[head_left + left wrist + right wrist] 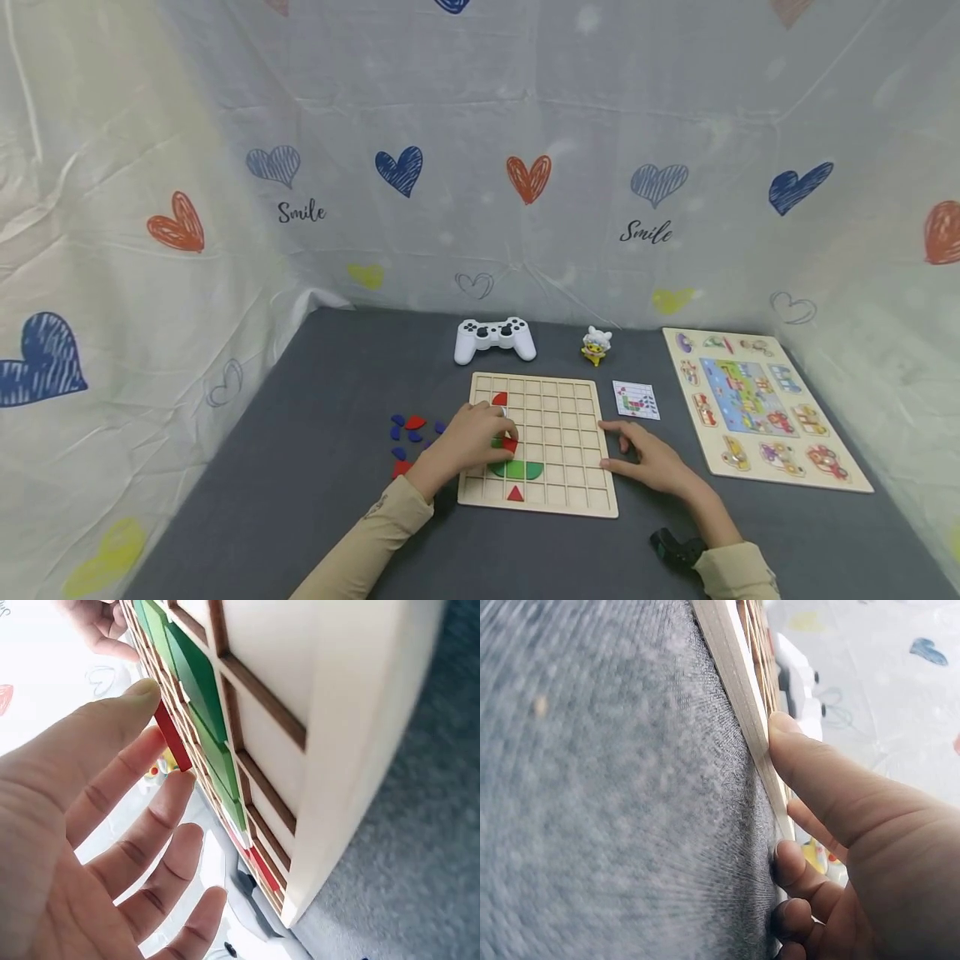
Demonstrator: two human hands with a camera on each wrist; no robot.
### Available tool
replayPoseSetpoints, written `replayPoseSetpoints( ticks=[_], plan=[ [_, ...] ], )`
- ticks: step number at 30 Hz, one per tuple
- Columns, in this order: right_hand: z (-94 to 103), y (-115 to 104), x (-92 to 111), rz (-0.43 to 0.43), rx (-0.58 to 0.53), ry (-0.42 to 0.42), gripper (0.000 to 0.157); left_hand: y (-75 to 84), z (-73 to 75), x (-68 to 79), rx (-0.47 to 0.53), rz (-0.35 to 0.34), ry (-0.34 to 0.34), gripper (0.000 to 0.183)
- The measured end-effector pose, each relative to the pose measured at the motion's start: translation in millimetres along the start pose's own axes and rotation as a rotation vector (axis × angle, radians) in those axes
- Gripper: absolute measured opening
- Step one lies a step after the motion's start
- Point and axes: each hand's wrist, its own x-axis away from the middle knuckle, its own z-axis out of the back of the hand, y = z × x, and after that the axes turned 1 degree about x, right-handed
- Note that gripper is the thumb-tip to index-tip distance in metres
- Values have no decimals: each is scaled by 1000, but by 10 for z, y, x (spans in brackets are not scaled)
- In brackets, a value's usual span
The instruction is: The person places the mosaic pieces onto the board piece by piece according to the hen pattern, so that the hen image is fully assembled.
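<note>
A wooden grid board [564, 429] lies on the dark table. My left hand [468, 437] is over its left half, with a red piece [171, 739] pinched between thumb and fingertip. Green pieces [517, 470] are in the grid under that hand, which partly hides them. One red triangle [515, 493] sits near the board's front edge, and a red curved piece [500, 398] near the back. At the right edge, my right hand [654, 460] touches the board with its thumb [802, 750] and fingers spread apart.
Loose blue and red pieces [415, 423] lie left of the board. Behind it are a white game controller [495, 337] and a small figurine [596, 345]. A pattern card [636, 400] and a picture puzzle [757, 404] lie to the right. A black strap [675, 548] is by the right wrist.
</note>
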Motion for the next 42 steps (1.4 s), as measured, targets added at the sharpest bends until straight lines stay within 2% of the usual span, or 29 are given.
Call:
replayPoseSetpoints(
  ticks=[7, 16, 25, 33, 42],
  plan=[
    [-12, 17, 10, 15, -3, 11, 57, 14, -41, -68, 6, 13, -30, 18],
    [5, 26, 27, 14, -4, 16, 57, 68, -41, -137, -17, -31, -15, 14],
    [30, 19, 21, 17, -12, 12, 56, 109, -15, -120, -28, -56, -7, 11],
    [23, 34, 8, 15, -7, 7, 56, 37, 40, 22, 28, -14, 24, 12],
    [-3, 13, 7, 50, -14, 26, 55, -169, 116, 357, 63, 58, 77, 14]
  ],
)
